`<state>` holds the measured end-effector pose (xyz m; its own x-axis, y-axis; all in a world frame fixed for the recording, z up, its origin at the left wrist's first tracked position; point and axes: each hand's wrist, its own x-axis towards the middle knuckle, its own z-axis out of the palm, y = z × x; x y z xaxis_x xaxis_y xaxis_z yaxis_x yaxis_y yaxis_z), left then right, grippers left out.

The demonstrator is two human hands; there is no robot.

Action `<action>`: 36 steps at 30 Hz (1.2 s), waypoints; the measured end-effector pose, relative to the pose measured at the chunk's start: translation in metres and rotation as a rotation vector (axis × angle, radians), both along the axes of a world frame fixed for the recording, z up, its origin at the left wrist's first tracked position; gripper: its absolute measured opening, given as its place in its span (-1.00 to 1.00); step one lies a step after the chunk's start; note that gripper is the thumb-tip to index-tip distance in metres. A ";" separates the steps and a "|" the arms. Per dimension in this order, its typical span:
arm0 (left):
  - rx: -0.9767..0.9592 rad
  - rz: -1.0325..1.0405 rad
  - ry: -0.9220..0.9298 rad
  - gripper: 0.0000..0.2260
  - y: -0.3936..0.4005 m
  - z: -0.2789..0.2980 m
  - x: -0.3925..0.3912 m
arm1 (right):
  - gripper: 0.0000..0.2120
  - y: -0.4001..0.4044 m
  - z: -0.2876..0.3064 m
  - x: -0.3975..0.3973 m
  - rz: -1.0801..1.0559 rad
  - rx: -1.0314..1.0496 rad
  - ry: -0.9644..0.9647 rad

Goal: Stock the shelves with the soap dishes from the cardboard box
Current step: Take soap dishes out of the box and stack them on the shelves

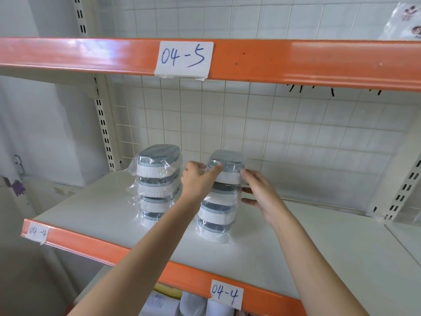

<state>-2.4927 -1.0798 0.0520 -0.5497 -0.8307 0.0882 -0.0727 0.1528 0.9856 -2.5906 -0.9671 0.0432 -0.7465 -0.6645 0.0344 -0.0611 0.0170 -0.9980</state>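
Two stacks of grey-and-white soap dishes in clear plastic wrap stand on the white shelf (296, 247) marked 04-4. The left stack (157, 185) has several dishes and stands untouched. The right stack (218, 213) also has several dishes. My left hand (198, 179) grips the left side of the right stack's top dish (227, 166), thumb across its front. My right hand (259, 190) rests against the right side of the same stack, fingers spread over the upper dishes. The cardboard box is out of view.
An orange-edged shelf (296, 62) marked 04-5 hangs overhead, with a printed plastic bag (407, 19) on it at the right. A white wire grid backs the shelf. Slotted uprights (104, 133) stand at the left and right. White packages (193, 304) lie on the shelf below.
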 end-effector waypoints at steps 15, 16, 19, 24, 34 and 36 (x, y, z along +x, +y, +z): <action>-0.309 0.113 -0.025 -0.65 0.020 -0.030 0.059 | -0.89 0.041 -0.037 0.027 -0.258 -0.111 -0.012; -0.299 0.130 -0.016 -0.68 0.024 -0.032 0.066 | -0.89 0.048 -0.040 0.031 -0.275 -0.120 -0.006; -0.243 0.135 0.022 -0.79 0.039 -0.040 0.089 | -0.88 0.074 -0.049 0.044 -0.295 -0.162 0.009; -0.124 0.193 0.075 -0.91 0.077 -0.067 0.136 | -0.87 0.128 -0.061 0.065 -0.231 -0.193 0.060; -0.021 0.323 -0.029 -0.95 0.164 -0.113 0.213 | -0.87 0.193 -0.116 0.119 -0.052 -0.083 0.024; 0.017 0.370 -0.087 -0.97 0.181 -0.124 0.236 | -0.86 0.202 -0.132 0.132 -0.014 -0.050 -0.028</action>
